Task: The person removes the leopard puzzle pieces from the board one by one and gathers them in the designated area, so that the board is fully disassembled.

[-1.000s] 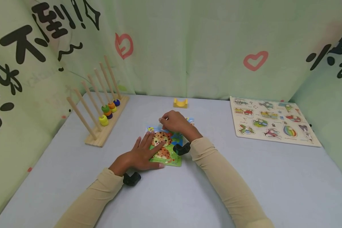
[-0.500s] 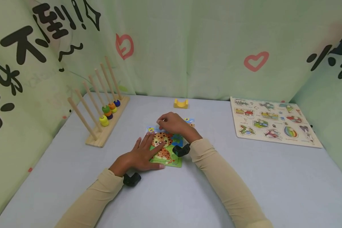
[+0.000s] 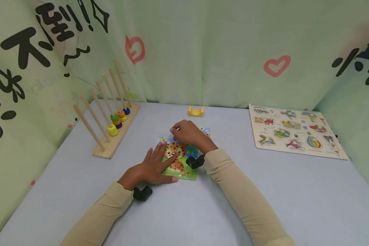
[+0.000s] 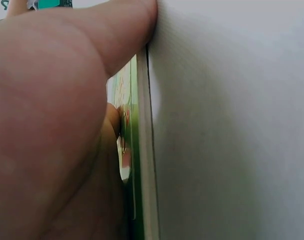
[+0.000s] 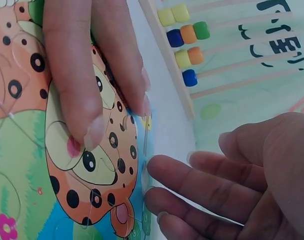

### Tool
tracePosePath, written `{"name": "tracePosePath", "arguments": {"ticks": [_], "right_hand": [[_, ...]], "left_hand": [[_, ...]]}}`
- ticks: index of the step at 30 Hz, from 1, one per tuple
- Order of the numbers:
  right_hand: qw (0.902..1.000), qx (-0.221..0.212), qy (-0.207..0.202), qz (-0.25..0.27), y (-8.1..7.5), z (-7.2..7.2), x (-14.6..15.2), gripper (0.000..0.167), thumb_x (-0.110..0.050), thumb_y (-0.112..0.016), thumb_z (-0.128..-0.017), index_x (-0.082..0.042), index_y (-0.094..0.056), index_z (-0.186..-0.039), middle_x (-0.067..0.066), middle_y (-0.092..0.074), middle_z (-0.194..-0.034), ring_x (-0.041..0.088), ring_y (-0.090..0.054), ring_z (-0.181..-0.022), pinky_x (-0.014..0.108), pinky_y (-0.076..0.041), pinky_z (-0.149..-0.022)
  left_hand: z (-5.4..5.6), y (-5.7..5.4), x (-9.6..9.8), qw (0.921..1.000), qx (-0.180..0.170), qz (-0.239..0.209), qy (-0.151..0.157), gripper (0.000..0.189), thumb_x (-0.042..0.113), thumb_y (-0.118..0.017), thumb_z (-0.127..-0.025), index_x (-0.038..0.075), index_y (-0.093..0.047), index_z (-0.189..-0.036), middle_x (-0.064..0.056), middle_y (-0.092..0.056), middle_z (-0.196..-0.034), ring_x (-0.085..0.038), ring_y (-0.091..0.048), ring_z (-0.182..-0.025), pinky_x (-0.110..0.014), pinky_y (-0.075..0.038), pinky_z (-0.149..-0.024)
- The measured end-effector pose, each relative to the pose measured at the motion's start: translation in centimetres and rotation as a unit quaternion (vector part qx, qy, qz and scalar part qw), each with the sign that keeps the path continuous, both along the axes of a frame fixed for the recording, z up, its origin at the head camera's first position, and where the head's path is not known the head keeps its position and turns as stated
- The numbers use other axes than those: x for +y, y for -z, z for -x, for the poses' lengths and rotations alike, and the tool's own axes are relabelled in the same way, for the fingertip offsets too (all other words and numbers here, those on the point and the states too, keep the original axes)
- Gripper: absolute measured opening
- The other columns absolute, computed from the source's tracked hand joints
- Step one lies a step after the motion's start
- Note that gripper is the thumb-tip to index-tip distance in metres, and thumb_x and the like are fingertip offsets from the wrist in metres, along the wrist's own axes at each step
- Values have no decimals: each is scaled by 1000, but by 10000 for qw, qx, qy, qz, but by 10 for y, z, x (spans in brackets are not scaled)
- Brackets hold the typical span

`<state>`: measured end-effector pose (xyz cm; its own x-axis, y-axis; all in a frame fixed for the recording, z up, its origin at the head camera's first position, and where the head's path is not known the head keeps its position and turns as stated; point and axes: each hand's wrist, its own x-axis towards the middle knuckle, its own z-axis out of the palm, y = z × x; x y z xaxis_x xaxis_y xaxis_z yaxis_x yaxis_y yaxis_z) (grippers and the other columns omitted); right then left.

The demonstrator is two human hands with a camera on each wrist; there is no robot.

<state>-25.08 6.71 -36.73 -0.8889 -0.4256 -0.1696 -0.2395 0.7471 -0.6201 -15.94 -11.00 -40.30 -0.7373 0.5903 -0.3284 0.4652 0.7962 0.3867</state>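
A person in tan sleeves works over a leopard puzzle [image 3: 178,166] lying flat at the centre of a pale counter [image 3: 178,218], hands on either side of the dial. The left hand [image 3: 151,169], at about 8 o'clock, lies spread open across the board, fingers on the printed leopard's face, thumb at the near edge; it presses without gripping. The right hand [image 3: 187,132], between 12 and 1 o'clock, reaches the far edge with fingers loosely bent and thumb apart; the wrist view shows the fingertips beside or against that edge and nothing plainly in their hold. A small picture piece [image 3: 205,131] shows past the right hand, between 1 and 2 o'clock of the puzzle. A wooden peg rack [image 3: 110,147] with colourful beads [image 3: 112,130] stands at 10 o'clock, a yellow block [image 3: 195,112] sits near 1 o'clock, and a picture board [image 3: 272,142] lies between 2 and 3 o'clock, before a green curtain [image 3: 227,44].
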Motion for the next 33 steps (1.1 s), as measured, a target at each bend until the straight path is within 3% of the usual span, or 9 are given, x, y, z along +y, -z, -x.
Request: {"name": "tracePosePath", "arguments": {"ticks": [9, 19, 29, 33], "right_hand": [[9999, -94, 36, 99, 3, 1, -2, 38, -29, -47, -103, -5, -62, -128, 3, -72, -90, 15, -66, -78, 36, -50, -76], [9994, -219, -6, 252, 3, 2, -2, 37, -30, -48, -103, -7, -62, -128, 8, -67, -110, 17, -65, -90, 38, -50, -78], [9956, -327, -561, 683, 5, 5, 8, 26, -3, -58, -94, -1, -67, -118, 11, -68, -101, 20, -62, -85, 33, -50, -76], [9880, -721, -783, 1123, 8, 7, 13, 27, 0, -55, -95, 1, -64, -120, 12, -66, -93, 22, -58, -69, 32, -49, -66]], "left_hand": [[-1, -1, -2, 10000, 20, -29, 16, 85, 60, -55, -91, 20, -19, -157, -23, 13, -158, -37, 21, -143, -60, 7, -110], [-1, -2, -2, 10000, -45, -6, 10, 85, 61, -53, -91, 22, -18, -157, -21, 16, -158, -34, 23, -142, -58, 8, -110], [0, -1, 0, 10000, 5, 80, -8, 85, 63, -53, -90, 23, -18, -157, -20, 16, -159, -34, 23, -143, -58, 8, -111], [0, -1, 0, 9999, -15, 127, -31, 86, 63, -53, -90, 24, -18, -157, -20, 16, -159, -34, 23, -143, -58, 8, -111]]}}
